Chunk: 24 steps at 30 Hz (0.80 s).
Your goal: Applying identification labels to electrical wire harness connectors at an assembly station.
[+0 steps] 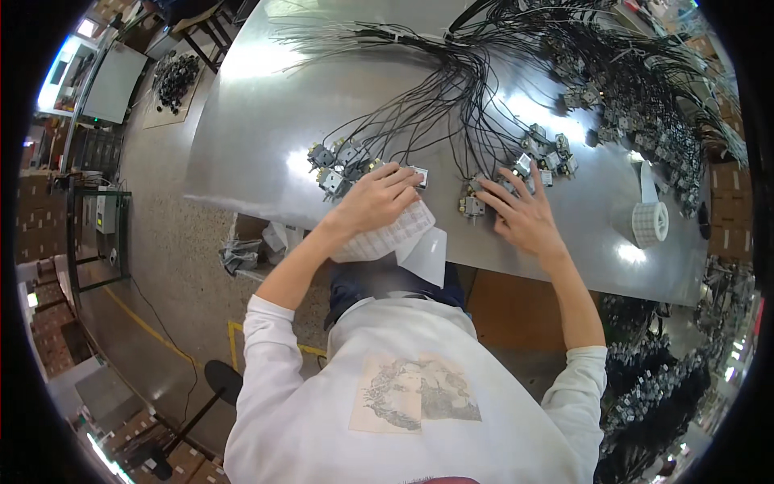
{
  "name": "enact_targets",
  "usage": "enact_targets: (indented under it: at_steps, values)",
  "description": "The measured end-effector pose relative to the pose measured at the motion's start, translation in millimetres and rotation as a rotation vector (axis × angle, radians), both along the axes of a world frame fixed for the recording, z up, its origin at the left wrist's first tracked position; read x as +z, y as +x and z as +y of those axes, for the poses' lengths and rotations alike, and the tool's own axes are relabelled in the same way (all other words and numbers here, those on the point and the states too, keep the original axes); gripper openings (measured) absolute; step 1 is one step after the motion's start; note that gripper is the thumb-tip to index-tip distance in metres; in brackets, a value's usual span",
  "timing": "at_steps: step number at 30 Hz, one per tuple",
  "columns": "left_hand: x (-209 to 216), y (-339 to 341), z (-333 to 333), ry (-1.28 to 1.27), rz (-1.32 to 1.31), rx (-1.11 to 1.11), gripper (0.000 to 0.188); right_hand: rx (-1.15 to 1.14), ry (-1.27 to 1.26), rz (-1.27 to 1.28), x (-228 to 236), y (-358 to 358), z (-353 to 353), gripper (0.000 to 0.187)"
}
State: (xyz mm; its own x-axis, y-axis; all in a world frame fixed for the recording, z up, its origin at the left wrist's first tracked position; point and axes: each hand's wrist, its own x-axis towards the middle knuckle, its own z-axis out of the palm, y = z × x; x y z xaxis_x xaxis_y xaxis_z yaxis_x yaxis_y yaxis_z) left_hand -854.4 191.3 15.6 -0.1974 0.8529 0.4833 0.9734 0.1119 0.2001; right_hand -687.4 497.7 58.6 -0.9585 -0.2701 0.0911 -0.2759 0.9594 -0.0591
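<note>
My left hand is closed on a sheet of small white labels that hangs over the table's near edge. Its fingertips lie beside a small white-faced piece and a cluster of small grey block-shaped parts on black wires. Spread fingers of my right hand rest on or just over another group of these wired blocks; more grey blocks lie past its fingertips. A bare piece of white backing paper hangs below the label sheet.
A bundle of black wires spreads across the metal table. More wired blocks are heaped at the far right. A label roll stands near the right edge. Below the left edge is a box with plastic wrapping.
</note>
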Motion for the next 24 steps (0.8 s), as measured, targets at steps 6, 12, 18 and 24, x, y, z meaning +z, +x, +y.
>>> enact_targets:
  at_steps: [6, 12, 18, 24]
  values:
    - [-3, -26, -11, 0.060, 0.038, -0.123, 0.016, 0.094, 0.010, -0.054, 8, 5, 43, 0.062]
    - [-2, -64, -18, 0.056, 0.024, -0.141, 0.012, -0.052, -0.088, 0.073, -20, 4, -10, 0.061]
    - [24, -86, -42, 0.005, -0.096, -0.162, 0.008, -0.281, -0.234, 0.159, -31, -12, -124, 0.069]
    - [57, -37, -78, 0.047, -0.474, 0.145, 0.012, -0.296, -0.452, 0.265, -9, -5, -126, 0.064]
